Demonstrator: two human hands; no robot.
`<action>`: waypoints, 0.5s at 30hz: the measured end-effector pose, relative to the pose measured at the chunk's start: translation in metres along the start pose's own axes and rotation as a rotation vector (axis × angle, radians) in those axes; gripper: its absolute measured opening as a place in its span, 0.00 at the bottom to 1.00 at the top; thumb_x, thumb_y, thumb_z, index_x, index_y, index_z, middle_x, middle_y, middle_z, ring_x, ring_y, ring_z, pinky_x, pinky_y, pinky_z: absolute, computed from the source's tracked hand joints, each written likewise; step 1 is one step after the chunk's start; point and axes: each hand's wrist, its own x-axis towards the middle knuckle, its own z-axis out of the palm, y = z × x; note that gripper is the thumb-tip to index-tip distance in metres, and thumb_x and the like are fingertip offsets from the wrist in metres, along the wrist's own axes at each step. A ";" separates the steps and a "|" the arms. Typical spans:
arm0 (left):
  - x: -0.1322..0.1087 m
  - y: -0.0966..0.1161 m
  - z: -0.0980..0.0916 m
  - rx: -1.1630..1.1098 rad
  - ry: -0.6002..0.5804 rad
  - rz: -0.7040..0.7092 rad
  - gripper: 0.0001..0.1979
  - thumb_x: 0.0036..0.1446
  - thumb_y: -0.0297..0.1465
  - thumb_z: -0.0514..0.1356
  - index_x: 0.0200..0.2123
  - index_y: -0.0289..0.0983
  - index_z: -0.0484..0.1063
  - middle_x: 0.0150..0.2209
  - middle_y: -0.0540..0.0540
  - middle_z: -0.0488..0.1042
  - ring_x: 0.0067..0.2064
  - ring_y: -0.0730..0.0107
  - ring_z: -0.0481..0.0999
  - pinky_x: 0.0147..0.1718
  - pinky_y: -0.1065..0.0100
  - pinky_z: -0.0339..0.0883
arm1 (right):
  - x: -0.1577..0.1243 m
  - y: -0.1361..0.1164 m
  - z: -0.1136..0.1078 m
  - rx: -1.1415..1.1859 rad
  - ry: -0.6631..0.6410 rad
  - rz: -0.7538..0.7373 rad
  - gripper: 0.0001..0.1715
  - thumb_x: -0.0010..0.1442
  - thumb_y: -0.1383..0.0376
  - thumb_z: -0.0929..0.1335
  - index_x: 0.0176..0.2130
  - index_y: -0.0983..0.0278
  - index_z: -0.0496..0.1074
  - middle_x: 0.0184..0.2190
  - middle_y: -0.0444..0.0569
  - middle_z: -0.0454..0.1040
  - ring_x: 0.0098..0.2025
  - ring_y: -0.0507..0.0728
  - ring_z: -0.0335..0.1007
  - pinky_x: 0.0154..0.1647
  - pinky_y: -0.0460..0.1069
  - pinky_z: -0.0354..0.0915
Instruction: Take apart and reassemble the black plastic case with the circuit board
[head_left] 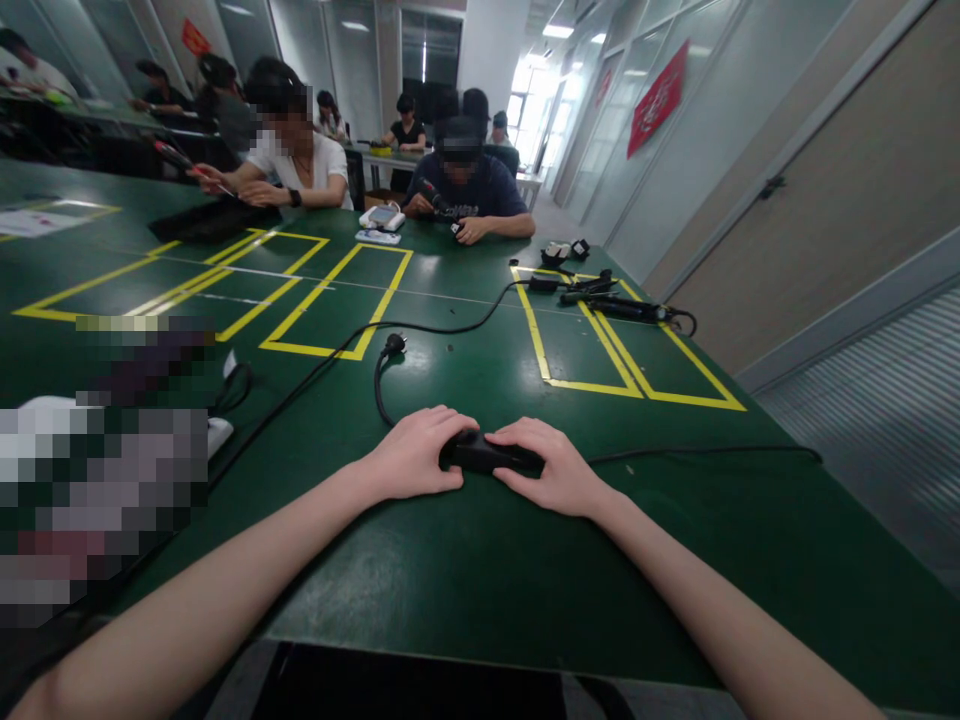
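Note:
A long black power adapter (484,453) lies on the green table (390,580) in front of me. My left hand (421,453) is wrapped round its left end, fingers over the top and thumb on the near side. At the other end my right hand (551,465) grips it in the same way. From the left side a black cord curves back to a mains plug (394,345). A thin black cable (705,450) runs from the right side toward the table's right edge. The adapter's ends are hidden under my fingers.
Another black cord (420,327) crosses the table to a black hair-straightener-like tool (622,305) at the back right. Yellow tape (540,340) marks rectangles. Blurred items (112,480) lie at left. Two people sit opposite, one near a white device (382,216).

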 end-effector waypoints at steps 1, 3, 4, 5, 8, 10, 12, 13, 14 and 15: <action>0.000 0.000 0.000 0.027 -0.006 0.004 0.19 0.49 0.27 0.66 0.47 0.37 0.74 0.42 0.45 0.80 0.44 0.59 0.78 0.44 0.61 0.70 | 0.001 -0.002 0.000 -0.003 -0.006 0.002 0.16 0.64 0.64 0.71 0.52 0.61 0.76 0.43 0.54 0.82 0.43 0.61 0.78 0.46 0.57 0.73; 0.001 0.000 0.000 0.074 -0.013 0.023 0.15 0.51 0.28 0.66 0.44 0.37 0.75 0.39 0.46 0.80 0.42 0.59 0.79 0.44 0.61 0.68 | 0.002 -0.005 -0.001 -0.011 -0.031 0.013 0.15 0.65 0.64 0.70 0.51 0.62 0.75 0.42 0.53 0.81 0.41 0.60 0.77 0.44 0.57 0.72; 0.000 0.000 0.000 0.092 -0.014 0.033 0.14 0.52 0.29 0.66 0.44 0.37 0.75 0.39 0.46 0.80 0.42 0.59 0.79 0.44 0.61 0.67 | 0.003 -0.005 -0.001 -0.017 -0.047 0.016 0.16 0.64 0.63 0.70 0.52 0.62 0.75 0.42 0.54 0.81 0.41 0.60 0.76 0.44 0.56 0.72; 0.000 0.000 -0.001 0.107 -0.012 0.041 0.14 0.53 0.29 0.66 0.45 0.37 0.75 0.38 0.46 0.80 0.41 0.59 0.79 0.44 0.62 0.67 | 0.004 -0.006 -0.001 -0.024 -0.059 0.014 0.17 0.64 0.62 0.71 0.52 0.62 0.75 0.42 0.54 0.81 0.41 0.61 0.76 0.43 0.56 0.71; -0.001 -0.002 -0.004 0.120 -0.019 0.065 0.15 0.57 0.31 0.64 0.48 0.37 0.77 0.39 0.45 0.81 0.40 0.61 0.79 0.43 0.62 0.66 | 0.004 -0.005 0.000 -0.073 -0.071 0.002 0.19 0.64 0.60 0.72 0.53 0.61 0.74 0.43 0.54 0.81 0.41 0.62 0.75 0.43 0.57 0.71; -0.001 -0.002 -0.006 0.109 -0.021 0.085 0.15 0.59 0.32 0.64 0.50 0.37 0.77 0.40 0.45 0.82 0.39 0.62 0.79 0.42 0.62 0.65 | 0.004 -0.004 0.001 -0.119 -0.069 -0.008 0.16 0.67 0.60 0.70 0.53 0.61 0.74 0.42 0.55 0.81 0.41 0.62 0.75 0.43 0.57 0.71; -0.002 -0.002 -0.007 0.099 -0.021 0.102 0.14 0.62 0.34 0.63 0.50 0.38 0.77 0.40 0.46 0.83 0.38 0.63 0.79 0.41 0.62 0.64 | 0.003 -0.005 0.002 -0.146 -0.071 -0.014 0.15 0.69 0.60 0.68 0.53 0.61 0.75 0.42 0.55 0.81 0.40 0.62 0.74 0.42 0.57 0.70; -0.002 -0.002 -0.007 0.097 -0.023 0.107 0.14 0.62 0.35 0.63 0.50 0.38 0.78 0.40 0.46 0.83 0.37 0.63 0.78 0.41 0.61 0.64 | 0.003 -0.005 0.002 -0.150 -0.073 -0.015 0.16 0.69 0.60 0.68 0.53 0.61 0.75 0.42 0.55 0.81 0.40 0.62 0.74 0.42 0.57 0.70; -0.002 -0.001 -0.008 0.096 -0.024 0.109 0.14 0.63 0.36 0.63 0.49 0.38 0.78 0.39 0.46 0.83 0.37 0.63 0.78 0.41 0.61 0.64 | 0.002 -0.005 0.002 -0.149 -0.073 -0.014 0.16 0.69 0.59 0.68 0.53 0.61 0.75 0.42 0.55 0.81 0.39 0.62 0.74 0.42 0.57 0.70; -0.002 -0.001 -0.008 0.098 -0.024 0.110 0.14 0.63 0.36 0.63 0.49 0.38 0.78 0.38 0.46 0.83 0.36 0.63 0.78 0.41 0.61 0.64 | 0.002 -0.006 0.002 -0.148 -0.073 -0.012 0.16 0.69 0.58 0.68 0.53 0.61 0.75 0.41 0.55 0.81 0.39 0.62 0.74 0.42 0.57 0.70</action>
